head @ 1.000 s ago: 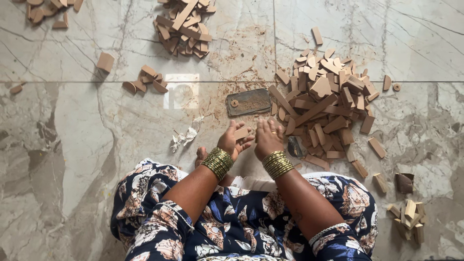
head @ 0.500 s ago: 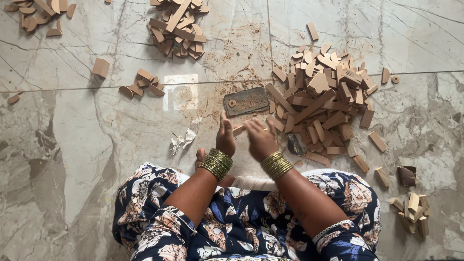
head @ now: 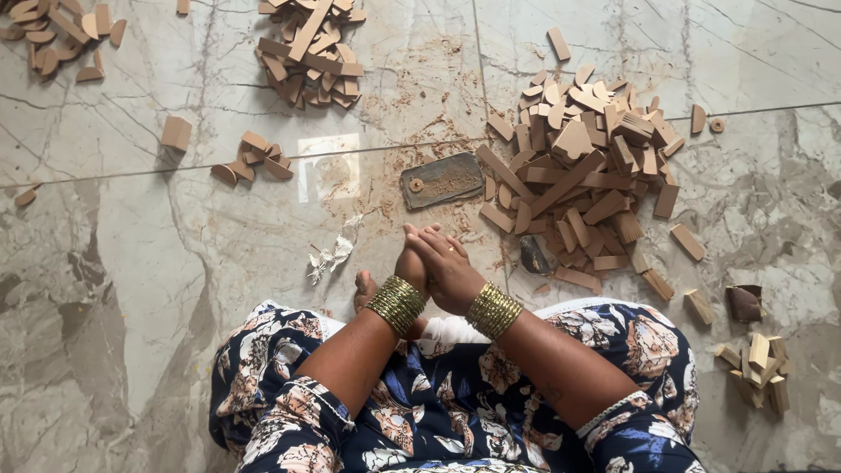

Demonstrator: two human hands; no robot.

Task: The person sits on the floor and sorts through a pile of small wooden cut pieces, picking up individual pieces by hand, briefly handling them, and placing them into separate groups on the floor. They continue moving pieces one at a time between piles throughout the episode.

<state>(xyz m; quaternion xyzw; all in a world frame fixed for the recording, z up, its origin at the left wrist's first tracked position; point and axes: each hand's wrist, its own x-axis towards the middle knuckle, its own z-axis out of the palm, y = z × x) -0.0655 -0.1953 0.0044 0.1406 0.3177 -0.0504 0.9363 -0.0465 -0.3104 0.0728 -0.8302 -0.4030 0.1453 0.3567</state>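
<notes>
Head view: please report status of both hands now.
Left hand and right hand pressed together, nothing visibly held. Flat grey plate just ahead, untouched. Wood-piece pile beside.

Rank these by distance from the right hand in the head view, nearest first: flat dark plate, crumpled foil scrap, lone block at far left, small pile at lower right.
From the right hand:
1. Flat dark plate, just ahead of the hands.
2. Crumpled foil scrap, to the left on the floor.
3. Small pile, lower right; lone block, upper left. Too close to call.

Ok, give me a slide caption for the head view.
Seated person's left hand and right hand pressed together above a marble floor strewn with wooden offcuts.
</notes>
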